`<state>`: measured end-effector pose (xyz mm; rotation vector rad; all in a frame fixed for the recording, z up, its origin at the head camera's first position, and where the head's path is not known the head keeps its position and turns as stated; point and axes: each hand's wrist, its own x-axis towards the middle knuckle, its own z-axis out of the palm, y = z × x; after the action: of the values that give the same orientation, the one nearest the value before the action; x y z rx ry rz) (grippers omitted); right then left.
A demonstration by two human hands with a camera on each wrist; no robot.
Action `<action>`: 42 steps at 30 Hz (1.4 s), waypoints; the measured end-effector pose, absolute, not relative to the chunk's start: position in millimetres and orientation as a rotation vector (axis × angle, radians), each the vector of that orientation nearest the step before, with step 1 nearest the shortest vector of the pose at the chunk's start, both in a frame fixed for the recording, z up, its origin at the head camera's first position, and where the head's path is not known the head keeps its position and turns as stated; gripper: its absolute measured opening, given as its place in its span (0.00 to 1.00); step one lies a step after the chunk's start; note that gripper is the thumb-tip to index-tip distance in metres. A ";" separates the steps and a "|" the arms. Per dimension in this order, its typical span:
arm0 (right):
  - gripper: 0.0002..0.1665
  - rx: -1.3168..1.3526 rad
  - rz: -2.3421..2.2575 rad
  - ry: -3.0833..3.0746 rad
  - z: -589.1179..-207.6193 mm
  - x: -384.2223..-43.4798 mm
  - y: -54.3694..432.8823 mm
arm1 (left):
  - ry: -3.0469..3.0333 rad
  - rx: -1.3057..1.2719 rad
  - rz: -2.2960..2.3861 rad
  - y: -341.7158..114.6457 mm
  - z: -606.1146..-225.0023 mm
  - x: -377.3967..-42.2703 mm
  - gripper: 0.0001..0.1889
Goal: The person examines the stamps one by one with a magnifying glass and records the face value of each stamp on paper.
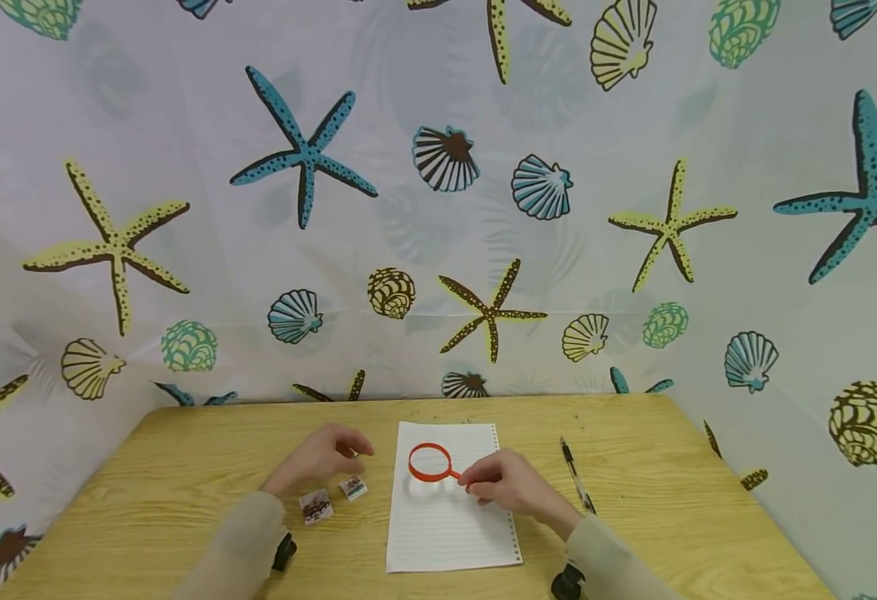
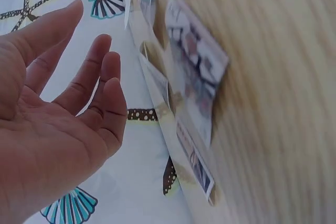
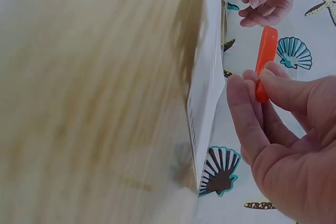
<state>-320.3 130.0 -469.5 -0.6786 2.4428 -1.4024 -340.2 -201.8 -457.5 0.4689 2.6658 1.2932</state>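
My right hand point(image 1: 509, 483) pinches the handle of a red magnifying glass point(image 1: 429, 478) between thumb and fingers. Its round rim is held over a lined, hole-punched sheet of paper point(image 1: 449, 533); the right wrist view shows the magnifying glass point(image 3: 266, 51) edge-on, above the sheet. Left of the paper, my left hand point(image 1: 322, 457) hovers with loosely bent fingers and nothing in them. Close by lie small picture cutouts, a larger one point(image 1: 316, 507) and a smaller one point(image 1: 353, 487). Several slightly curled cutouts point(image 2: 197, 61) appear in the left wrist view, some hidden from the head view.
A black-tipped clear pen point(image 1: 575, 472) lies right of the paper, beside my right forearm. Everything rests on a light wooden table point(image 1: 183, 467). A cloth point(image 1: 378, 350) printed with starfish and shells hangs behind its back edge and along the sides.
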 end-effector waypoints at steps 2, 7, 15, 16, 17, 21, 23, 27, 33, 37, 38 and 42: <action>0.10 -0.661 -1.407 2.457 -469.9 -320.0 133.8 | 2.636 0.489 1.314 -198.5 -458.3 -340.1 0.14; 0.11 -0.612 -1.403 2.513 -469.5 -320.0 144.4 | 2.650 0.597 1.274 -189.4 -458.1 -340.8 0.15; 0.13 -0.583 -1.420 2.552 -472.4 -319.6 158.1 | 2.623 0.641 1.255 -172.9 -464.9 -344.5 0.17; 0.13 -0.577 -1.423 2.553 -472.4 -319.4 159.6 | 2.616 0.652 1.253 -171.1 -466.0 -345.1 0.17; 0.14 -0.569 -1.419 2.557 -472.6 -319.4 161.2 | 2.609 0.657 1.249 -169.2 -467.1 -345.4 0.18; 0.15 -0.538 -1.395 2.589 -471.6 -318.8 166.8 | 2.584 0.652 1.229 -162.8 -468.6 -344.9 0.19; 0.14 -0.518 -1.354 2.634 -471.1 -319.1 169.8 | 2.590 0.629 1.199 -159.9 -468.5 -344.6 0.20; 0.14 -0.482 -1.291 2.706 -470.6 -319.8 176.4 | 2.618 0.587 1.137 -155.1 -467.2 -344.1 0.21; 0.14 -0.468 -1.214 2.766 -472.9 -322.8 188.4 | 2.627 0.521 1.083 -148.6 -468.0 -343.8 0.23; 0.14 -0.449 -1.184 2.760 -475.1 -325.5 195.8 | 2.606 0.493 1.051 -146.3 -469.1 -342.4 0.25; 0.14 -0.435 -1.184 2.755 -475.5 -326.2 197.1 | 2.587 0.487 1.063 -146.0 -469.2 -342.0 0.25; 0.13 -0.397 -1.187 2.736 -476.3 -328.0 200.4 | 2.536 0.502 1.082 -146.2 -470.6 -341.9 0.27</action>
<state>-328.0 200.4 -476.3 -0.3971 2.7361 -1.1869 -341.9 -146.2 -470.6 0.5016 2.5358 1.0822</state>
